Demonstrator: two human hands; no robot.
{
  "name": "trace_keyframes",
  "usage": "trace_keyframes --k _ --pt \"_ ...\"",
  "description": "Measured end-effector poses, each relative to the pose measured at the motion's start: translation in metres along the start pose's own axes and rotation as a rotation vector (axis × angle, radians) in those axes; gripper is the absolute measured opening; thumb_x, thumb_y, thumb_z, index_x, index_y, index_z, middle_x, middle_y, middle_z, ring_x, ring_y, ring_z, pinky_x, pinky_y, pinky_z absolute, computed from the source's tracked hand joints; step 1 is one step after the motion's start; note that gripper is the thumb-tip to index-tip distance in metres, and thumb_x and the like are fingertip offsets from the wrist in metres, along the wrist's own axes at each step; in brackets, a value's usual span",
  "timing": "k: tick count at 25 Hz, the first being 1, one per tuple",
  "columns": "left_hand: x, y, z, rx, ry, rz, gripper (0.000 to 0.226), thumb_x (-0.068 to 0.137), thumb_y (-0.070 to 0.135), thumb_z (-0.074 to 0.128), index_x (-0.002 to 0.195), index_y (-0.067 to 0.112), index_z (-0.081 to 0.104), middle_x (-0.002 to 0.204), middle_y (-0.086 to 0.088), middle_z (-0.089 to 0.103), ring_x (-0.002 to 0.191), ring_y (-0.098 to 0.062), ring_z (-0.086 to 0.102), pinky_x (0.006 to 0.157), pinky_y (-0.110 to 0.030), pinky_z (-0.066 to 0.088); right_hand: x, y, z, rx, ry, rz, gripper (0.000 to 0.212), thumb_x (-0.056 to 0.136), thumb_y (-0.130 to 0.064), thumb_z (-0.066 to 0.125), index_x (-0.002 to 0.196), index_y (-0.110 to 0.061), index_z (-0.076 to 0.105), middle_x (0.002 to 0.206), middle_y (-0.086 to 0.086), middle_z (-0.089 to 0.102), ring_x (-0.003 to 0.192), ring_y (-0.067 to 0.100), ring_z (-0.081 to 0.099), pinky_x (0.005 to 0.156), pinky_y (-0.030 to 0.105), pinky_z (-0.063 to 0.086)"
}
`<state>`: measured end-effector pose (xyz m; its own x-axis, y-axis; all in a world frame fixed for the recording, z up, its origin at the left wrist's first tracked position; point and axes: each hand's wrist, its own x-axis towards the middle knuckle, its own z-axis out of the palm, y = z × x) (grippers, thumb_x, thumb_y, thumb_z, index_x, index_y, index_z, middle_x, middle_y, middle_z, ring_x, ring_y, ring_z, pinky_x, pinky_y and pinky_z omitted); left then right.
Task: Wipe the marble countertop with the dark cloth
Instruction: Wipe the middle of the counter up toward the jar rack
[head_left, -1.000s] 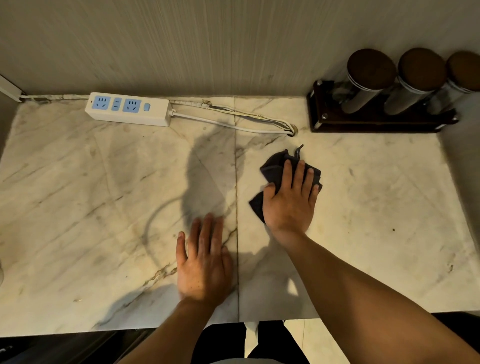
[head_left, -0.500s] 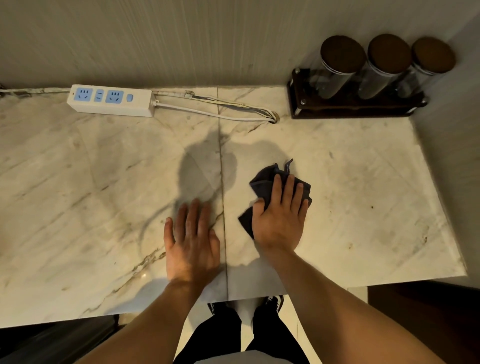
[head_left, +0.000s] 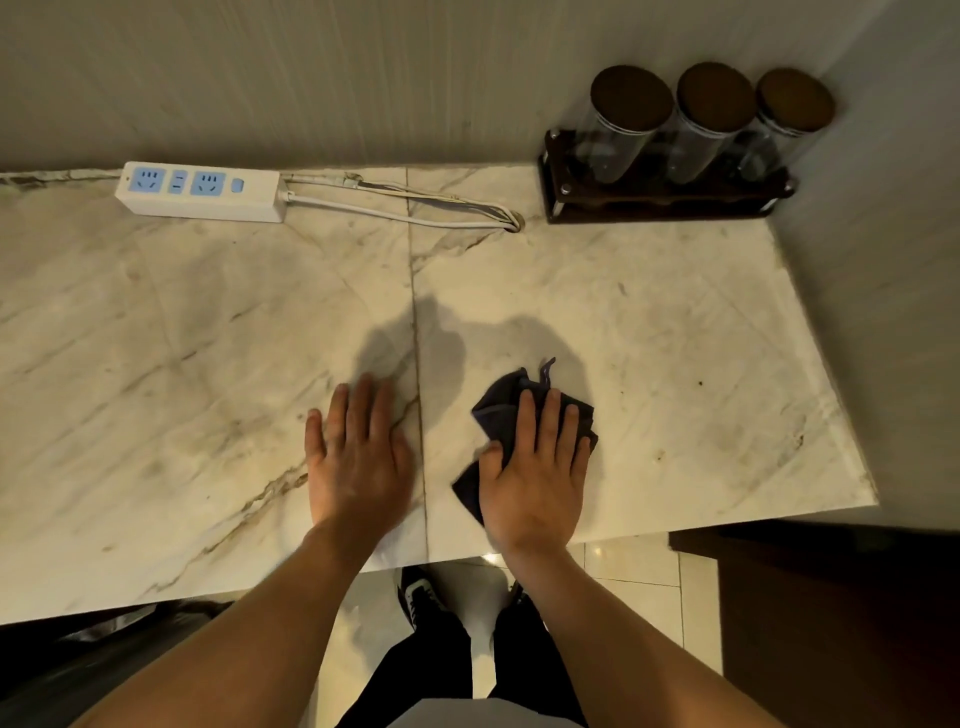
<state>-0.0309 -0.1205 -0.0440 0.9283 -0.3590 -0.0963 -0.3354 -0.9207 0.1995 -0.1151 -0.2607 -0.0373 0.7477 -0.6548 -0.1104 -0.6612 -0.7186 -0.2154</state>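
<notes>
Head view: right hand flattens crumpled dark cloth, seemingly angled near-left to far-right.

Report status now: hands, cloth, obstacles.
Right hand flat on dark cloth, near front edge. Left hand flat on marble countertop. Nothing blocking.

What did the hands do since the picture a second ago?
The right hand slid the dark cloth back toward the near edge of the marble countertop, pressing it flat. Nothing was picked up or let go. The left hand stayed flat beside the seam; the power strip and jar rack stayed at the wall.
</notes>
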Motion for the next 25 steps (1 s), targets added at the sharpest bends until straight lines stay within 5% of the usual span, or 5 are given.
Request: trace_keyframes --k 11,16,25 --pt "0.011 0.019 -0.017 -0.019 0.074 0.002 0.051 0.090 0.030 0.034 0.135 0.009 0.048 0.146 -0.016 0.043 0.138 -0.038 0.031 0.116 -0.055 0.014 -0.003 0.072 -0.021 -0.084 -0.098 -0.508 0.066 0.084 -0.039 0.045 0.146 -0.022 0.036 0.156 0.008 0.029 0.144 0.029 0.023 0.117 0.050 0.021" --pt "0.029 0.051 -0.008 -0.088 0.029 0.024 0.053 0.095 0.029 0.029 0.145 0.014 0.031 0.155 -0.011 0.030 0.144 -0.029 0.019 0.120 -0.045 -0.001 0.024 0.105 -0.034 -0.165 -0.185 -0.802 0.067 0.084 -0.041 0.048 0.147 -0.026 0.031 0.157 0.002 0.025 0.146 0.024 0.019 0.117 0.046 0.022" --pt "0.033 0.066 0.009 -0.006 0.018 -0.034 0.058 0.093 0.036 0.026 0.146 0.012 0.031 0.153 -0.012 0.034 0.142 -0.032 0.024 0.118 -0.051 0.012 0.074 0.103 -0.038 -0.221 -0.277 -0.950 0.069 0.084 -0.042 0.042 0.149 -0.029 0.024 0.159 0.000 0.013 0.147 0.023 0.011 0.118 0.046 0.014"
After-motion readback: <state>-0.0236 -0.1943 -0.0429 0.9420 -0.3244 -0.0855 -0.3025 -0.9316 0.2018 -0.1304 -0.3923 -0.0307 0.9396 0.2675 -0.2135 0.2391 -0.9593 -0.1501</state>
